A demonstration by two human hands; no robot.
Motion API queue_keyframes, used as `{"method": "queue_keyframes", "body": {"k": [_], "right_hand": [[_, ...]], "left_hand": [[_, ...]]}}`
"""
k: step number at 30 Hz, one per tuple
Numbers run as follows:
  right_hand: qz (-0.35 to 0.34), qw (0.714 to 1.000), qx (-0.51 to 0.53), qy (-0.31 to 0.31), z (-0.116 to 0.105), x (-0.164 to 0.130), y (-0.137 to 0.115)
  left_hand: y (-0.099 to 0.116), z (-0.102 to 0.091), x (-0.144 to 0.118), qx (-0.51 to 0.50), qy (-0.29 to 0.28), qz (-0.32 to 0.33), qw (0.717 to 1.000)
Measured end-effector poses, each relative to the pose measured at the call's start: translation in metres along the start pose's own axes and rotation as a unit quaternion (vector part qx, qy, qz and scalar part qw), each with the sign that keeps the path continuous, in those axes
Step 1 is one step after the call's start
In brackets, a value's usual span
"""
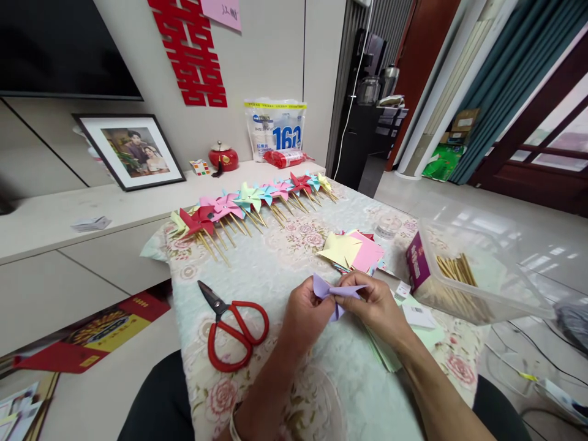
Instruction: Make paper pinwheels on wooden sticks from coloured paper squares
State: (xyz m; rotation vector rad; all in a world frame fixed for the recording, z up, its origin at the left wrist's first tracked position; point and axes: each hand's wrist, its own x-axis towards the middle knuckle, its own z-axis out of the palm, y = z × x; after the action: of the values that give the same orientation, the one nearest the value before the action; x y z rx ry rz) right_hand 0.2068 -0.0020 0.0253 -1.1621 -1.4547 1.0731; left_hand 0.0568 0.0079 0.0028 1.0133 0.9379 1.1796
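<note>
Both hands, left hand (307, 312) and right hand (374, 304), fingers pinched on lilac paper (331, 290).

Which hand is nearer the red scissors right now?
Left. The left hand sits just right of the red scissors, apart from them, pinching the purple paper. The right hand holds the paper's other side, farther from the scissors.
</note>
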Motion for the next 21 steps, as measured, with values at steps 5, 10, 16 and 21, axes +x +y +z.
{"method": "queue_keyframes", "body": {"k": [5, 10, 16, 21], "right_hand": [[0.021, 0.985, 0.170, -0.011, -0.011, -0.001, -0.003], [0.153, 0.940, 0.268, -0.146, -0.008, -0.005, -0.005], [0.165, 0.928, 0.216, -0.254, 0.007, -0.011, -0.004], [0.139, 0.944, 0.171, -0.246, 0.006, -0.013, -0.002]], "left_hand": [[0.017, -0.008, -0.001, -0.061, 0.012, 0.000, 0.998], [0.030, -0.015, -0.003, -0.181, 0.062, 0.073, 0.979], [0.031, -0.008, -0.014, -0.156, -0.077, 0.117, 0.978], [0.034, -0.006, -0.015, -0.242, -0.060, 0.076, 0.965]]}}
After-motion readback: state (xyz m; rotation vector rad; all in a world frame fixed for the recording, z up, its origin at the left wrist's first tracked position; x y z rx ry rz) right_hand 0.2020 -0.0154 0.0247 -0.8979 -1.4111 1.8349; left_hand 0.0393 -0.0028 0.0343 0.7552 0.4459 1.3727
